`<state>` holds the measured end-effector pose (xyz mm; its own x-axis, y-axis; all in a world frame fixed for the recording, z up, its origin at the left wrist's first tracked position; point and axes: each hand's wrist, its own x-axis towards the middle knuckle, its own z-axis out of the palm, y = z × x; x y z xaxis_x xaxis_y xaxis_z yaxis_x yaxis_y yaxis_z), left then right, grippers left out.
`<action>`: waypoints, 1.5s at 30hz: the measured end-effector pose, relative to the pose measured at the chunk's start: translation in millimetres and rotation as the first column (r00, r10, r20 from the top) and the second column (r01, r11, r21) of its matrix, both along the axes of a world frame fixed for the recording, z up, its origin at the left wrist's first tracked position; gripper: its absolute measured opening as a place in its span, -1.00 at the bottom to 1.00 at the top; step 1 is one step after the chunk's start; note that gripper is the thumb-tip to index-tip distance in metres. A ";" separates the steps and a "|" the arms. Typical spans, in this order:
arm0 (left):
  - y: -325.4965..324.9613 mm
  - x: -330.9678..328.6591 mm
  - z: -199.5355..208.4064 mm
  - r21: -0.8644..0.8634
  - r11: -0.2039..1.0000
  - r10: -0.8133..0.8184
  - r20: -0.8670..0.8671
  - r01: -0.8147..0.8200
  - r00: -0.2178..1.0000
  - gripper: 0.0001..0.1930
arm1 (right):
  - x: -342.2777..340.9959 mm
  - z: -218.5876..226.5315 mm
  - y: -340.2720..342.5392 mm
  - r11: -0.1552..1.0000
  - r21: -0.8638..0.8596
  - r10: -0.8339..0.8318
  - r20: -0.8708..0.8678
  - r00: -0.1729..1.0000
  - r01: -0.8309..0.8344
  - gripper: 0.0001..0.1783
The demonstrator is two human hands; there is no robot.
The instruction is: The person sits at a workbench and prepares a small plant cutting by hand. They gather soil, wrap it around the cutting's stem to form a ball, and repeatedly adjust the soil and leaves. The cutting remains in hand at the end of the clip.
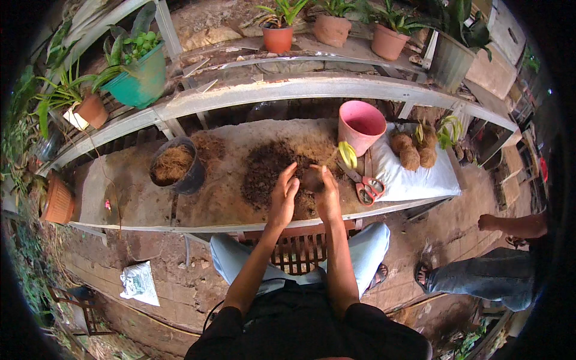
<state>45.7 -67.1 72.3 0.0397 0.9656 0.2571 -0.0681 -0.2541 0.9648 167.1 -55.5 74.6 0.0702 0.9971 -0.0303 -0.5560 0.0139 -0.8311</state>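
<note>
Over a heap of dark soil (pixel 264 174) on the bench, my right hand (pixel 327 195) cups a dark round soil ball (pixel 310 180). Its fingers curve along the ball's right side. My left hand (pixel 284 195) is open just left of the ball, fingers stretched forward and thumb apart. Pale yellow-green leaves (pixel 347 155) show beyond my right hand; whether they grow from the ball I cannot tell. Red-handled scissors (pixel 367 187) lie right of that hand. A pink pot (pixel 360 127) stands behind them.
Several brown fibre balls with shoots (pixel 410 157) rest on a white sack (pixel 423 180) at right. A black pot (pixel 174 165) of coconut fibre stands left. Potted plants line the raised shelf (pixel 288 90) behind. Another person's leg (pixel 480 279) and hand are at right.
</note>
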 end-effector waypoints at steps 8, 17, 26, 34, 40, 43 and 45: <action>28.0 -15.2 27.2 0.076 0.961 0.273 -0.110 -0.266 0.956 -0.76 | -22.6 41.7 -26.6 0.969 0.101 0.134 0.555 0.821 -0.226 -0.25; 14.4 -15.1 10.4 -0.171 0.982 0.061 0.668 0.074 0.742 -0.77 | -30.1 35.8 -21.4 0.832 0.553 -0.425 0.679 0.599 -0.036 -0.31; -5.9 16.1 -12.5 -0.146 0.961 -0.044 0.757 0.234 0.652 -0.30 | -39.9 1.7 -16.7 0.826 0.487 -0.548 0.569 0.613 0.285 -0.81; 0.2 16.2 -25.4 -0.118 0.978 -0.072 0.580 0.171 0.811 -0.32 | -3.0 -13.7 -4.6 0.975 0.118 -0.207 0.211 0.955 0.186 -0.90; 6.3 0.1 -33.1 -0.122 0.976 -0.087 0.534 0.179 0.841 -0.34 | 13.0 19.0 -4.4 0.989 0.146 0.005 -0.106 0.994 0.011 -0.59; 6.2 -0.6 -36.3 -0.145 0.974 -0.081 0.501 0.176 0.861 -0.36 | 29.9 -0.8 -4.0 0.955 0.234 0.245 -0.289 0.925 -0.180 -0.67; 5.5 1.8 -37.1 -0.146 0.972 -0.088 0.495 0.183 0.864 -0.37 | 23.5 -13.2 -3.5 0.975 0.199 0.186 -0.474 0.861 -0.101 -0.73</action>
<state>47.6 -61.6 35.1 0.0904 0.9910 0.0985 -0.5574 -0.0316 0.8296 190.6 -59.0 61.4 -0.0555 0.9888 0.1388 -0.8947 0.0124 -0.4465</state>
